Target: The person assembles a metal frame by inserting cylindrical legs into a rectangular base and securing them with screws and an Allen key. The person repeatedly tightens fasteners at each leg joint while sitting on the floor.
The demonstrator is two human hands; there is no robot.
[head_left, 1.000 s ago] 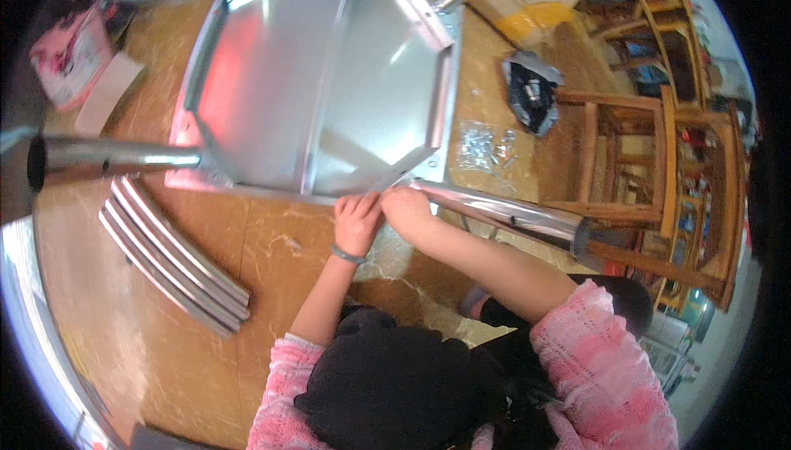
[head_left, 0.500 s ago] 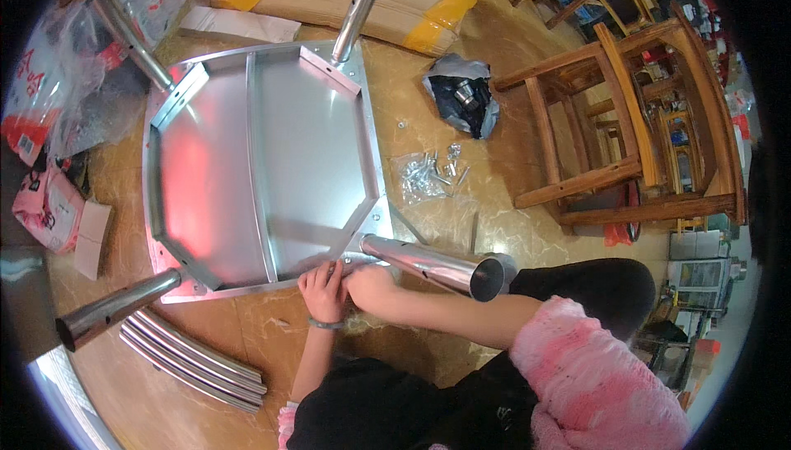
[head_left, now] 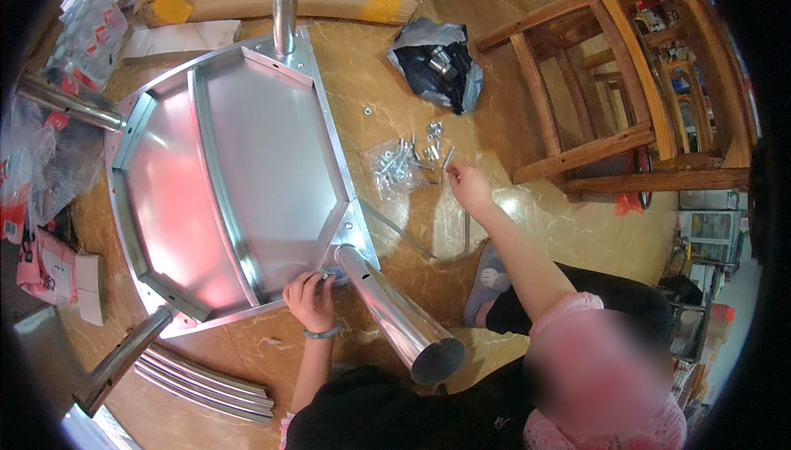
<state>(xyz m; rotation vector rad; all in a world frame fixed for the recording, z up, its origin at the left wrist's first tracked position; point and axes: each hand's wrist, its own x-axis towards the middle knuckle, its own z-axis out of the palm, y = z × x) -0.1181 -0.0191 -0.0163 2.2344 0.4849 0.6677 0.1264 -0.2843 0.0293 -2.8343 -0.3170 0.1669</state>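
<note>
Bag (head_left: 427, 81) (fittings (head_left: 442, 63) inside, apparently) lies between panel (head_left: 268, 153) and chair (head_left: 585, 153).

Slvr panel (head_left: 272, 153), blk/gry bag (head_left: 430, 91), brn chair (head_left: 589, 153).

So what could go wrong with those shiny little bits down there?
Small metal parts lie loose beside the right hand, so one might get knocked and roll away. The left hand is at the edge of the metal panel, which could perhaps scratch it.
</note>
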